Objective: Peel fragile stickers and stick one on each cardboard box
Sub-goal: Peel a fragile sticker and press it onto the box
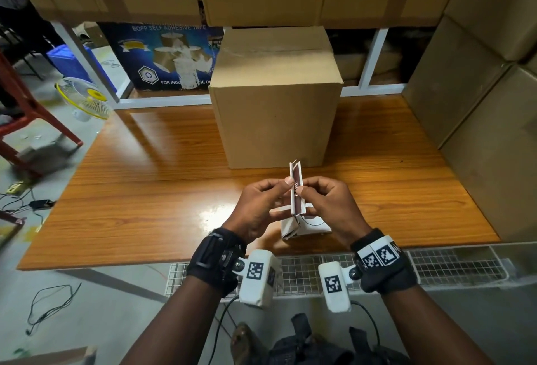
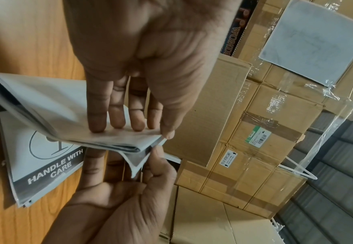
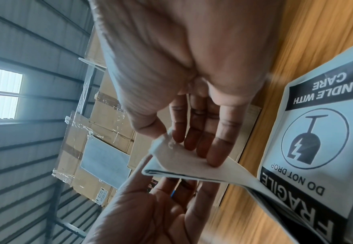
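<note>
While your left hand [image 1: 259, 204] and right hand [image 1: 325, 200] both pinch the folded white-and-maroon fragile sticker sheet [image 1: 297, 190], it stands on edge above the wooden table [image 1: 151, 190], long axis pointing away from you toward the brown cardboard box [image 1: 276, 97]. More printed fragile stickers [image 1: 313, 226] lie flat under your hands.
</note>
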Motion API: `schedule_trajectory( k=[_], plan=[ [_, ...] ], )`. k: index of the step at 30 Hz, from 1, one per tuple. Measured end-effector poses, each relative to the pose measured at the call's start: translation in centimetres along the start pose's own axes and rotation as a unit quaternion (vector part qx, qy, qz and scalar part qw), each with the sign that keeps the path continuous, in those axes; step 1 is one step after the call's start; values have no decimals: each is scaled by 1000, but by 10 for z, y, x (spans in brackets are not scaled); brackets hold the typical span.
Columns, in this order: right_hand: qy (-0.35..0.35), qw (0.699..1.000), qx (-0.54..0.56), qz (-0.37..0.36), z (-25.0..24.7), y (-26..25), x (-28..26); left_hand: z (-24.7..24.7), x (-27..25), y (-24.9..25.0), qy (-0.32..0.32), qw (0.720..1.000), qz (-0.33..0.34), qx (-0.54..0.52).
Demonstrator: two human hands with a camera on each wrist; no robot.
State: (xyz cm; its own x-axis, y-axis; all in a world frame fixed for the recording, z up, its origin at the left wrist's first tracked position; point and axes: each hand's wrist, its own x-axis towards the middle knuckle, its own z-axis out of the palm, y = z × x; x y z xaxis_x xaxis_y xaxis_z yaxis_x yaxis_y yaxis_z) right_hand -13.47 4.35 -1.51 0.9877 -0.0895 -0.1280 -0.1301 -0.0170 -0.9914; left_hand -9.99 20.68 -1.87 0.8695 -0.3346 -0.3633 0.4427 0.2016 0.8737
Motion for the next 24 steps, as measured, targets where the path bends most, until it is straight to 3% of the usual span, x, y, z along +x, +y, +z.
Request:
schedule_trajectory(
  k=[5,11,18,24],
  plan=[
    [10,1000,-6,11,-3,2,0,5,-2,3,24,999,11,26],
    [11,1000,11,23,1,1,-1,14,-7,5,46,986,74,143],
    [15,1000,-15,-5,1,2,-4,13,-8,5,57,977,94,185],
    [91,996,-4,2,-10,7,-5,6,-9,10,109,973,82,187]
  ],
)
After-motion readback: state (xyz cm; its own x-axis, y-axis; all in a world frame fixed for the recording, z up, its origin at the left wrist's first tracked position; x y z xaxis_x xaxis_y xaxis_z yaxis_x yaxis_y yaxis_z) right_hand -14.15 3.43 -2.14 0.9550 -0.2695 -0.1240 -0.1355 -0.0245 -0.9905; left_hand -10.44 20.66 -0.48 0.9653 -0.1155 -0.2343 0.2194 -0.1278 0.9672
